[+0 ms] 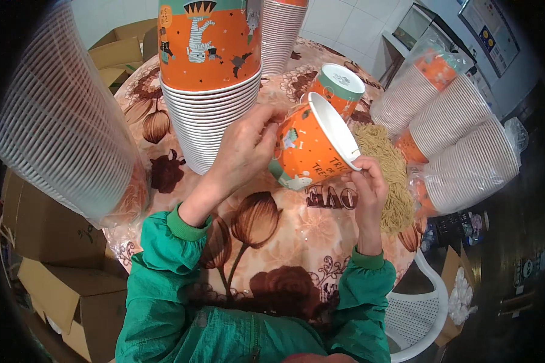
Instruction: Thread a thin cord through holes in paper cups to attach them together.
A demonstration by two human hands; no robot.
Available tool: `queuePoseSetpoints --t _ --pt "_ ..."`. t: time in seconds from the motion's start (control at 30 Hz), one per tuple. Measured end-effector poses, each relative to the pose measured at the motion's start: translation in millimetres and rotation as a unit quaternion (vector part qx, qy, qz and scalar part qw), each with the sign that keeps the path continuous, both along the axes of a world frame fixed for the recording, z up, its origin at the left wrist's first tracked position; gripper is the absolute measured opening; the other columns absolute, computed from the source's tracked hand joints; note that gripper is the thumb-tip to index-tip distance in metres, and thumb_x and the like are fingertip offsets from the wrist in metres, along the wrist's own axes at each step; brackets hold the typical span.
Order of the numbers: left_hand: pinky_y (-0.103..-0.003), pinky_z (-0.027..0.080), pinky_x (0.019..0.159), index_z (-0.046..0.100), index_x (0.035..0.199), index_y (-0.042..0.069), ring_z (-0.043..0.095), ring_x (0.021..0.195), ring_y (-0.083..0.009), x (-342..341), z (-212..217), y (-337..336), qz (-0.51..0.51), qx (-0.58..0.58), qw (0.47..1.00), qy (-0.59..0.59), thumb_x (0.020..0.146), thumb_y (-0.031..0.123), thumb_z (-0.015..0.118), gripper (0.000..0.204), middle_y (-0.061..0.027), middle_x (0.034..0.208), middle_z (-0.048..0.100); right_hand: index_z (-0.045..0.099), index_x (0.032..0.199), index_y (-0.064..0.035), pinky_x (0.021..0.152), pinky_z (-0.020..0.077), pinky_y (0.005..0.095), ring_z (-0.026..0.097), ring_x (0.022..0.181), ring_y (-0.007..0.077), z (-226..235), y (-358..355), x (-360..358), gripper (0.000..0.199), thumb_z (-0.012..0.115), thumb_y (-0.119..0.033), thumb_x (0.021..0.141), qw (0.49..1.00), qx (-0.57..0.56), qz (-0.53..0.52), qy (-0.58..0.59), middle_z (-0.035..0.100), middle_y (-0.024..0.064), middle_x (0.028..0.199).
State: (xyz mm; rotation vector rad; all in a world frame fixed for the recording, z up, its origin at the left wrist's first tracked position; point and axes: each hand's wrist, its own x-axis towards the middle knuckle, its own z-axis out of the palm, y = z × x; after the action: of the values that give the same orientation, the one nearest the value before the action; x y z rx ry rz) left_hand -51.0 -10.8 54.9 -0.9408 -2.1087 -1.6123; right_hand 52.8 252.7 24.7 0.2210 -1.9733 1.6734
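An orange paper bucket (309, 148) with Halloween pictures, a green base band and a white inside is held tilted above the table, its mouth toward the upper right. My left hand (248, 138) grips its left side, thumb and fingers closed near the wall. At the lower end of the rim, my right hand (370, 181) pinches the edge between thumb and fingers. Whether a cord lies in either hand's fingers I cannot make out. Just right of the bucket is a heap of tan cords (389, 181). Behind it, another bucket (340, 88) stands upside down.
A tall stack of nested buckets (212, 91) rises left of my hands, with another stack (283, 36) behind. Plastic-wrapped stacks lean at the left (72, 121) and lie at the right (460, 121). Cardboard boxes (66, 302) and a white chair (415, 314) flank the flowered tablecloth (248, 266).
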Motion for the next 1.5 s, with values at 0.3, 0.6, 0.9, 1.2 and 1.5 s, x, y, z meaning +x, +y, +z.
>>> queuePoseSetpoints --t 0.3,0.6,0.9,1.2,1.5 --pt "-0.032 0.055 0.083 0.064 0.128 0.0 0.069 0.098 -0.0187 -1.3 -11.5 4.1 0.011 -0.057 0.997 -0.049 0.101 0.023 0.066 0.035 -0.0124 0.113 0.07 0.059 0.095 -0.0012 0.079 0.0523 0.0245 0.06 0.09 0.0116 -5.3 11.8 -3.0 0.012 0.05 0.003 0.089 0.997 -0.076 0.031 0.003 0.055 0.0046 0.108" --pt "-0.03 0.053 0.087 0.064 0.127 0.001 0.065 0.101 -0.0154 -9.0 -22.3 6.5 -0.031 -0.045 0.994 -0.098 0.105 0.018 0.058 0.028 -0.0085 0.113 0.068 0.057 0.086 -0.001 0.08 0.0462 0.029 0.057 0.088 0.0219 0.8 5.7 -1.8 0.014 0.05 0.008 0.078 0.967 0.221 -0.078 0.103 0.055 0.011 0.096" --pt "-0.025 0.048 0.088 0.063 0.129 0.001 0.06 0.103 -0.0104 -3.7 -6.5 11.6 -0.165 0.169 0.926 -0.295 0.107 0.034 0.049 0.042 -0.0031 0.114 0.067 0.059 0.089 -0.0022 0.072 0.0504 0.0364 0.06 0.085 0.0299 2.1 -4.0 0.6 0.015 0.06 0.005 0.076 0.894 0.387 -0.132 0.183 0.057 0.0135 0.096" --pt "-0.028 0.05 0.082 0.066 0.126 -0.004 0.062 0.094 -0.0107 -22.5 -43.4 11.1 -0.048 0.048 0.988 -0.137 0.098 0.009 0.059 0.032 -0.0051 0.104 0.07 0.065 0.092 -0.0008 0.066 0.0495 0.039 0.062 0.084 0.0323 -3.4 -12.9 5.7 0.027 0.059 0.006 0.066 0.822 0.499 -0.114 0.249 0.064 0.0142 0.102" --pt "-0.041 0.053 0.085 0.068 0.118 -0.002 0.068 0.097 -0.0373 -15.2 -47.3 23.3 0.018 0.073 0.996 -0.055 0.092 0.001 0.052 0.031 -0.0203 0.106 0.071 0.069 0.114 0.0014 0.064 0.0442 0.0233 0.053 0.071 0.0097 5.0 -20.9 12.8 0.025 0.05 -0.001 0.098 0.953 0.196 -0.126 0.193 0.066 0.0103 0.114"
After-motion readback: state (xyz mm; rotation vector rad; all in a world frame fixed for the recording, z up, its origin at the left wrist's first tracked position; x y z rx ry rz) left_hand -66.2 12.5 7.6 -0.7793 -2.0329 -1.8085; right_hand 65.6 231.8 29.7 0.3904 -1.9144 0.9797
